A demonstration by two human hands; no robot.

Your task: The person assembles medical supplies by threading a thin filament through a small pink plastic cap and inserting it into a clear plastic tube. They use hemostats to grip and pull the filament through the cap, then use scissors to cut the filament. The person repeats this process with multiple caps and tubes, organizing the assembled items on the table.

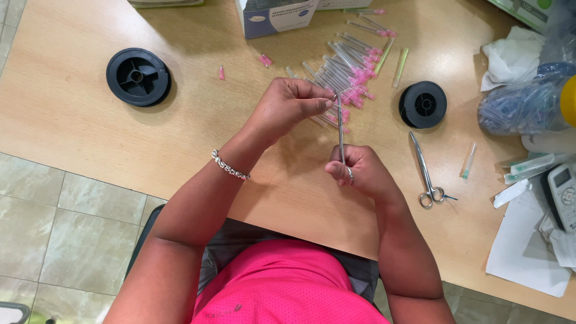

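Note:
My right hand (362,171) grips the handles of slim metal forceps (341,129) that point up and away from me. At the forceps' tip, my left hand (288,105) pinches something small between thumb and fingers; the item itself is too tiny to make out. A silver bracelet (229,165) sits on my left wrist. Just beyond my hands lies a pile of capped needles with pink hubs (351,66) on the wooden table (78,126).
Two black spools (138,77) (423,104) rest on the table, one left, one right. Metal scissors (425,171) lie right of my right hand. A white box (277,17) stands at the back. Bags, papers and a calculator (563,195) crowd the right edge.

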